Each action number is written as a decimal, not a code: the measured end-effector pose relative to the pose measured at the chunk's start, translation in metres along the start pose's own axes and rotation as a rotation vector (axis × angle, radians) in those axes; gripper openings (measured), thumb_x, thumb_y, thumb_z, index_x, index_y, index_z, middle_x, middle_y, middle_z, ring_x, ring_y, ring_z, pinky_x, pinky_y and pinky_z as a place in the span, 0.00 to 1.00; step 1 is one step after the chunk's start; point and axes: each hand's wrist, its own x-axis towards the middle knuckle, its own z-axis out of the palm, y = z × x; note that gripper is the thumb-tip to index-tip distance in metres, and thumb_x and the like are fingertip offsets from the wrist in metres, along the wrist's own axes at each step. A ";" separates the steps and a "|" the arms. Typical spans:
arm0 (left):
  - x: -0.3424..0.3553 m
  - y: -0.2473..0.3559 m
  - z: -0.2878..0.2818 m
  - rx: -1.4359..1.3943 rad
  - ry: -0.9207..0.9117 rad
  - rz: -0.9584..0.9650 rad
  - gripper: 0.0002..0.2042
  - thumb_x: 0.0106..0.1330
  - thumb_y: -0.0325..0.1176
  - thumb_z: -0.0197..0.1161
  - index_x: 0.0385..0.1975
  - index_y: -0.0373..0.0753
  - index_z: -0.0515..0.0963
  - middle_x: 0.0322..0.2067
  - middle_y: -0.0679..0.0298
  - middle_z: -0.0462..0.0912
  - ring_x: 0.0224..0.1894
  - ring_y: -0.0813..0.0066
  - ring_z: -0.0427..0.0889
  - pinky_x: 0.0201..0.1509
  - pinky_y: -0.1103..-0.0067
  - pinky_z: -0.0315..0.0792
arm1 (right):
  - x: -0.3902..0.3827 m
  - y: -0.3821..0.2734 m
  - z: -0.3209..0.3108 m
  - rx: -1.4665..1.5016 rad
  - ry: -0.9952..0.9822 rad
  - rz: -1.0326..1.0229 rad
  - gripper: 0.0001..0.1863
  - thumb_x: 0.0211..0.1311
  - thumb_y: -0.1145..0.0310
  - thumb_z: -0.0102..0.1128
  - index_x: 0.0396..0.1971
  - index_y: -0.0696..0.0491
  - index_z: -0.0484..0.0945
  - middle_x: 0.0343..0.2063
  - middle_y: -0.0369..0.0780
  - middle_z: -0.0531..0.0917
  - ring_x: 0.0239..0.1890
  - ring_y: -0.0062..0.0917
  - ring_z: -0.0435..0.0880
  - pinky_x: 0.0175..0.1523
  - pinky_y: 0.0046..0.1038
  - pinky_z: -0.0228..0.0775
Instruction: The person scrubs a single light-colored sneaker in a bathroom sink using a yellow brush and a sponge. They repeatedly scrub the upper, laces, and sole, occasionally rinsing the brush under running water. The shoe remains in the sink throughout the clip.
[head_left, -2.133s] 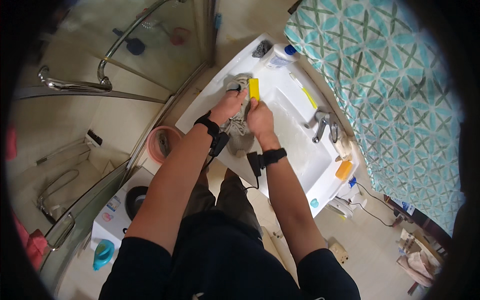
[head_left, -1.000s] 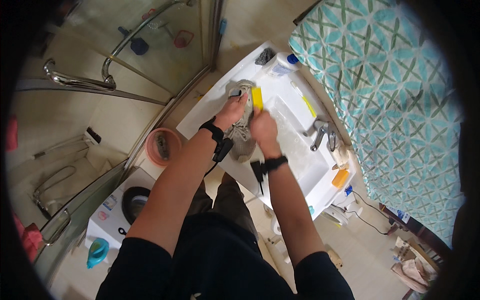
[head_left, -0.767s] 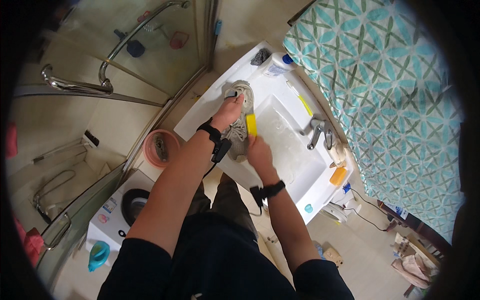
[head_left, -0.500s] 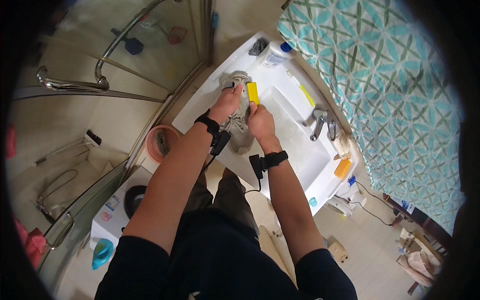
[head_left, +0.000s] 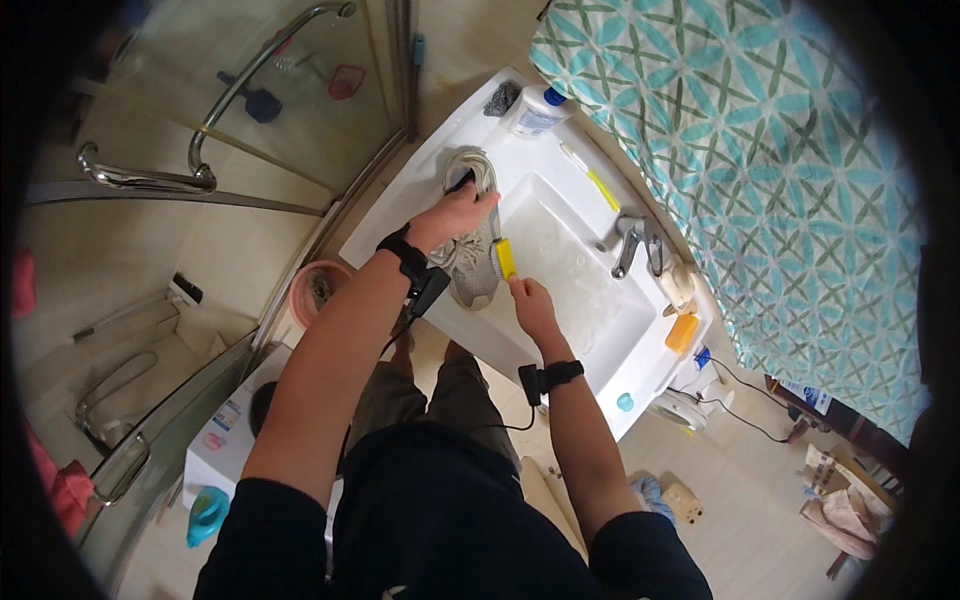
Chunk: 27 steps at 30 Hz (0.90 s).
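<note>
My left hand [head_left: 458,212] grips a pale grey laced sneaker [head_left: 478,280] at its upper end, around the opening, as it lies along the left ledge of the white sink [head_left: 634,350]. My right hand [head_left: 532,304] is closed on the lower end of a yellow scrub brush [head_left: 505,258], whose bristles rest against the sneaker's right side, near its lower half. Shallow soapy water [head_left: 568,260] lies in the basin beside the shoe. Both wrists wear black straps with cabled devices.
Bottle [head_left: 540,117], toothbrush [head_left: 590,176], faucet [head_left: 629,244] and orange soap [head_left: 681,333] line the sink's back. Glass shower door [head_left: 300,100] and pink bucket [head_left: 311,285] stand left, washing machine [head_left: 215,440] lower left. Patterned curtain [head_left: 750,180] hangs right; cords [head_left: 760,395] lie below it.
My right hand has swept the brush back and forth along the shoe's side, most recently down toward me. My left hand still holds the shoe, its fingers shifted slightly rightward across it.
</note>
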 end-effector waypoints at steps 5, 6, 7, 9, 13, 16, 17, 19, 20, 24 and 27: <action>-0.001 0.026 -0.014 0.414 -0.286 -0.139 0.32 0.75 0.54 0.51 0.59 0.26 0.73 0.57 0.39 0.79 0.61 0.44 0.77 0.65 0.63 0.69 | 0.025 0.069 -0.010 0.292 -0.022 0.177 0.23 0.72 0.52 0.58 0.34 0.61 0.83 0.25 0.39 0.83 0.30 0.23 0.78 0.38 0.29 0.71; -0.003 0.028 -0.015 0.376 -0.281 -0.152 0.31 0.76 0.54 0.51 0.59 0.26 0.73 0.58 0.40 0.78 0.60 0.45 0.77 0.65 0.63 0.70 | 0.029 0.086 -0.013 0.283 0.000 0.229 0.24 0.72 0.51 0.58 0.34 0.61 0.83 0.25 0.41 0.85 0.30 0.26 0.81 0.38 0.31 0.72; -0.004 0.029 -0.016 0.322 -0.256 -0.140 0.31 0.76 0.53 0.50 0.60 0.26 0.72 0.59 0.41 0.78 0.60 0.47 0.78 0.64 0.63 0.70 | 0.033 0.103 -0.016 0.123 0.076 0.183 0.24 0.71 0.51 0.57 0.34 0.61 0.84 0.27 0.45 0.86 0.32 0.33 0.83 0.41 0.35 0.74; -0.008 0.029 -0.020 0.145 -0.220 -0.180 0.31 0.77 0.53 0.51 0.63 0.27 0.70 0.61 0.45 0.76 0.61 0.52 0.77 0.64 0.64 0.69 | 0.041 0.134 -0.021 -0.104 0.165 0.230 0.26 0.69 0.49 0.56 0.32 0.61 0.85 0.32 0.54 0.87 0.40 0.50 0.86 0.48 0.45 0.75; -0.018 0.028 -0.037 -0.189 -0.226 -0.318 0.34 0.77 0.54 0.53 0.69 0.30 0.62 0.67 0.53 0.69 0.66 0.63 0.68 0.67 0.66 0.65 | 0.055 0.165 -0.024 -0.377 0.186 0.279 0.23 0.71 0.55 0.51 0.38 0.61 0.85 0.32 0.56 0.86 0.41 0.49 0.87 0.50 0.45 0.77; -0.028 0.030 -0.034 -0.351 -0.115 -0.300 0.32 0.78 0.54 0.52 0.69 0.32 0.63 0.63 0.58 0.72 0.61 0.67 0.70 0.63 0.69 0.67 | 0.061 0.154 -0.024 -0.544 0.118 0.142 0.20 0.71 0.58 0.52 0.38 0.61 0.84 0.29 0.54 0.86 0.38 0.47 0.86 0.45 0.44 0.77; -0.030 0.030 -0.029 -0.409 -0.052 -0.281 0.31 0.78 0.54 0.51 0.68 0.32 0.65 0.61 0.60 0.74 0.59 0.68 0.71 0.61 0.70 0.68 | 0.061 0.144 -0.025 -0.636 0.025 -0.004 0.20 0.70 0.57 0.55 0.36 0.60 0.83 0.27 0.52 0.85 0.34 0.45 0.86 0.40 0.42 0.76; -0.029 0.029 -0.014 -0.551 0.043 -0.315 0.30 0.78 0.53 0.52 0.66 0.33 0.67 0.59 0.60 0.75 0.57 0.69 0.72 0.60 0.71 0.69 | 0.057 0.114 -0.028 -0.420 0.030 -0.020 0.20 0.70 0.55 0.58 0.34 0.60 0.82 0.23 0.49 0.84 0.29 0.41 0.85 0.35 0.40 0.74; -0.027 0.026 -0.008 -0.623 0.089 -0.342 0.29 0.78 0.52 0.52 0.65 0.33 0.68 0.58 0.61 0.75 0.57 0.70 0.72 0.60 0.71 0.69 | 0.051 0.095 -0.031 -0.114 0.126 0.106 0.20 0.71 0.55 0.58 0.33 0.60 0.82 0.22 0.48 0.83 0.28 0.39 0.84 0.35 0.40 0.73; -0.011 0.004 0.007 -0.771 0.067 -0.257 0.26 0.78 0.50 0.53 0.62 0.33 0.71 0.57 0.61 0.76 0.55 0.71 0.73 0.59 0.72 0.69 | 0.008 0.009 -0.040 0.143 0.446 -0.069 0.24 0.76 0.54 0.52 0.31 0.61 0.81 0.27 0.53 0.85 0.30 0.48 0.83 0.37 0.42 0.72; 0.001 -0.022 0.010 -0.899 0.060 -0.233 0.22 0.76 0.46 0.55 0.57 0.34 0.73 0.55 0.61 0.77 0.54 0.70 0.75 0.58 0.72 0.71 | -0.015 -0.053 -0.030 -0.094 0.336 -0.099 0.22 0.75 0.52 0.51 0.35 0.57 0.81 0.29 0.56 0.84 0.35 0.55 0.84 0.41 0.50 0.74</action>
